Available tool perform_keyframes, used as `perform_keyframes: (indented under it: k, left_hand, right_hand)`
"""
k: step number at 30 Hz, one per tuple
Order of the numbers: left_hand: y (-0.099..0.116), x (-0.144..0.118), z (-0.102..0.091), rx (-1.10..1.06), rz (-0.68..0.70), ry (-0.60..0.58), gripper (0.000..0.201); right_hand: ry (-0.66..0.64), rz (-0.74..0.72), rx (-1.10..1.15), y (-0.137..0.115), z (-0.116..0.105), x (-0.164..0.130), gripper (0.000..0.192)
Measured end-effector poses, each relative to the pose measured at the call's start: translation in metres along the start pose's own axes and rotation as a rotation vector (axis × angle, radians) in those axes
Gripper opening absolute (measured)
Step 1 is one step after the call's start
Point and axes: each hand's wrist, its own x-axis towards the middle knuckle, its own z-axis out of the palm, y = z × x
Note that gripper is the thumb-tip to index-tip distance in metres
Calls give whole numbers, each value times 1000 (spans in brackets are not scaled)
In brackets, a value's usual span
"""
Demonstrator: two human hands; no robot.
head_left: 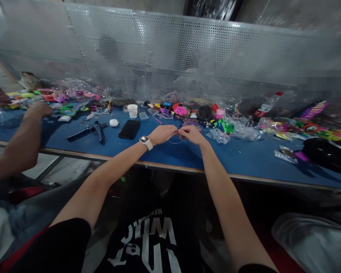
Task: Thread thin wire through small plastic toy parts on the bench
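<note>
A: Right at the middle of it, a thin pale loop of thread or wire [176,141] hangs just above the blue felt-topped workbench [244,159], strung between both hands

B: And the left hand [162,134], the one with the white-strapped square smartwatch [145,141] on its wrist, has its fingertips pressed together on one end of that strand

A: Same on the other side: the right hand [193,135] has its fingertips pinched on it too, the two hands almost touching. What exactly sits between the fingertips is too small to make out

B: Here's the worry, I'd say: a strand that fine slips out of a pinch easily, and against the blue top it would be hard to spot again

A: Pull too hard and it may snap or kink as well. And look what's just beyond the knuckles: a heap of small bright plastic toy pieces in crinkled clear bags [216,121]. A slack loop could snag there

B: The black smartphone [129,129] and the small white plastic cup [132,110] lie to the left, near enough for an elbow swing to knock the cup

A: Further left, another person's forearm [22,144] rests on the bench beside black pliers [88,131]; a nudge from that side could jog the bench mid-pinch
</note>
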Motion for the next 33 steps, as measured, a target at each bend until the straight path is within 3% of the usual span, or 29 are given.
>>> perform_keyframes:
  k: [4, 11, 15, 18, 20, 25, 33]
  left_hand:
    - [0, -1, 4, -9, 73, 28, 27]
    - [8, -1, 0, 133, 101, -12, 31]
    - [8, 2, 3, 110, 2, -3, 27]
    - [4, 2, 7, 57, -156, 10, 24]
    - [0, 2, 8, 15, -215, 10, 24]
    - [-2, 1, 8, -62, -218, 19, 25]
    - [0, 1, 6, 13, -190, 20, 28]
  right_hand:
    - [-58, 64, 119, -3, 1, -2, 81]
    - [-81, 262, 381, -4, 12, 1, 75]
    - [42, 214, 205, 5, 18, 7, 67]
    - [245, 39, 59, 11, 21, 11, 46]
    - [312, -73, -17, 12, 22, 12, 30]
    - [301, -105, -254, 7, 24, 8, 14]
    - [265, -148, -428, 3, 24, 8, 17]
